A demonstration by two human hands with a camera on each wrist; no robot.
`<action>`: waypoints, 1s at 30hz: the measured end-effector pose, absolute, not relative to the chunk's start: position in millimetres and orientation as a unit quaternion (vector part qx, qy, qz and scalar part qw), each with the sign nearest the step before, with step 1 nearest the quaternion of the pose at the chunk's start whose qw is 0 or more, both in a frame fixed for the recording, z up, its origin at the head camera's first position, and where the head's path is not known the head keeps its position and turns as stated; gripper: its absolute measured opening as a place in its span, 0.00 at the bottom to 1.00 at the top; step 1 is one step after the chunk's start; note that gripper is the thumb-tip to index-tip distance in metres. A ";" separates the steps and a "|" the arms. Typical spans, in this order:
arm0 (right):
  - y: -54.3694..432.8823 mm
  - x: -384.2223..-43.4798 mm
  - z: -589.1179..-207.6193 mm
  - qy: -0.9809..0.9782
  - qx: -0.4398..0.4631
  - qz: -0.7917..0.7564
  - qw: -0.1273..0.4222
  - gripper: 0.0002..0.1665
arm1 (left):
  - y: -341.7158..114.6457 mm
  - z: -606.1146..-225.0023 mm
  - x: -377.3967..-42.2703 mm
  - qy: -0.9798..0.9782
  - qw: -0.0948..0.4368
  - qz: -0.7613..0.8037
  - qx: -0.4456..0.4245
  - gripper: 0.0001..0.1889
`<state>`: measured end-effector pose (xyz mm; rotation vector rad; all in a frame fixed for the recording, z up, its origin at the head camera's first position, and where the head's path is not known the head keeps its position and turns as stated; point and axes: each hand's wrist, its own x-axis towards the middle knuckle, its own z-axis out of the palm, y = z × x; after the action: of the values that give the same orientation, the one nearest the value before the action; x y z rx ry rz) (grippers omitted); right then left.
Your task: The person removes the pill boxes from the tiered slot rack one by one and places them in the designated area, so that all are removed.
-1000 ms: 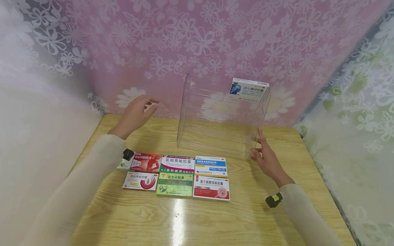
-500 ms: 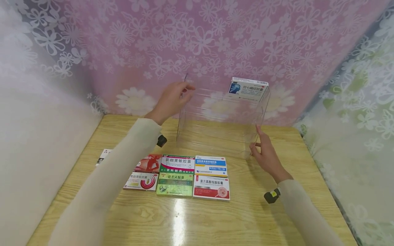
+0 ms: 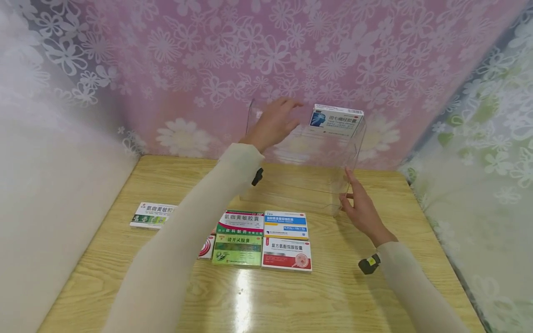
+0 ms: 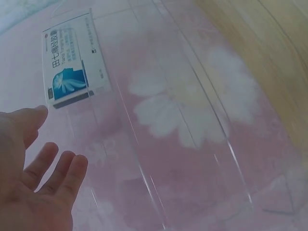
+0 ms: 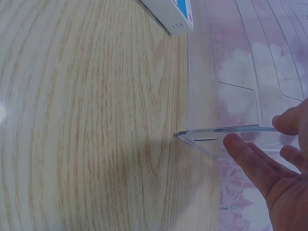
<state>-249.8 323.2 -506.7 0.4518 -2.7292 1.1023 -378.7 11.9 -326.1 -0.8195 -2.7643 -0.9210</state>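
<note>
A clear plastic tiered display rack (image 3: 291, 182) stands at the back of the table. On its top tier, at the right, leans a white medicine box (image 3: 336, 121) with a blue head picture. My left hand (image 3: 275, 122) is over the upper part of the rack, holding nothing, fingers loosely bent. In the left wrist view its fingertips are just short of that box (image 4: 72, 60). At the rack's right side my right hand (image 3: 364, 212) grips the side panel, thumb and fingers on either side of its edge, as the right wrist view shows.
Several medicine boxes lie in two rows before the rack: a green box (image 3: 237, 251), a red-and-white box (image 3: 286, 254), a blue-and-white box (image 3: 285, 225) and others. My left sleeve (image 3: 179, 240) covers some. A white-and-green box (image 3: 151, 215) lies at the left. A flowered curtain (image 3: 208, 60) hangs behind.
My left hand has moved right, from beside the rack to over its upper tiers near the white box. The right hand stays at the side panel, and the rack stands where it was.
</note>
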 end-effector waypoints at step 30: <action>322.8 -248.3 -504.6 -0.920 0.144 0.356 0.073 0.53 | 58.0 -334.1 -390.4 -0.864 0.102 -0.417 -0.262 0.18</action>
<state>-248.3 322.8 -504.6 0.4318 -2.7638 1.0690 -390.4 58.0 -334.1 -0.7726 -2.5513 -1.2317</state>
